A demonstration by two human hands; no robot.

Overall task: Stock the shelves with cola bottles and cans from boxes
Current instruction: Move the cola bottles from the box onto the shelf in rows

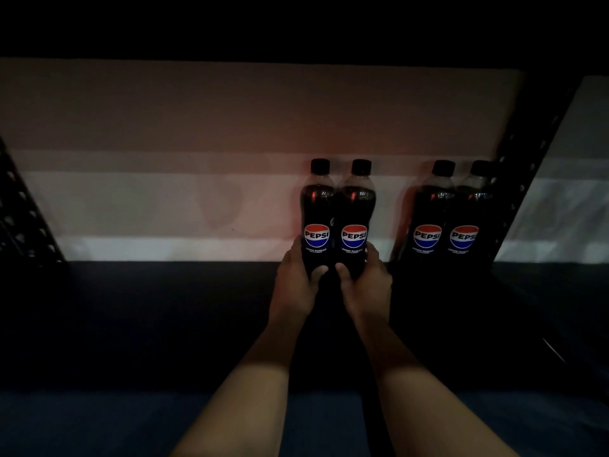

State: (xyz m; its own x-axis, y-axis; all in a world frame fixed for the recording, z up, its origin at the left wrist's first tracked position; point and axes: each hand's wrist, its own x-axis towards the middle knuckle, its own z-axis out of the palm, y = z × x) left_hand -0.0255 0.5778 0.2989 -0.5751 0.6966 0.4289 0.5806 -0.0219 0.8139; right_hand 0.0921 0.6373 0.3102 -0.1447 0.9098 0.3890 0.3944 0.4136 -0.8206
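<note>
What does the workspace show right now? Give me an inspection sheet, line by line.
Surface: dark shelf, dimly lit.
Job's things: two Pepsi bottles in hand, left bottle and right bottle, upright, side by side; two shelved bottles upright near the right upright post.
Clutter: nothing seen.
Grippers: left hand grips the left bottle's base; right hand grips the right bottle's base.
Cables: nothing seen.
Surroundings: pale back wall; perforated left post.

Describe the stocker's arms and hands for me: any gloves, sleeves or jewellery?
Both the left hand and right hand are bare, with no gloves. The forearms show uncovered down to the bottom edge, so no sleeves are in view. No watch, ring or wristband shows, though the light is dim.
</note>
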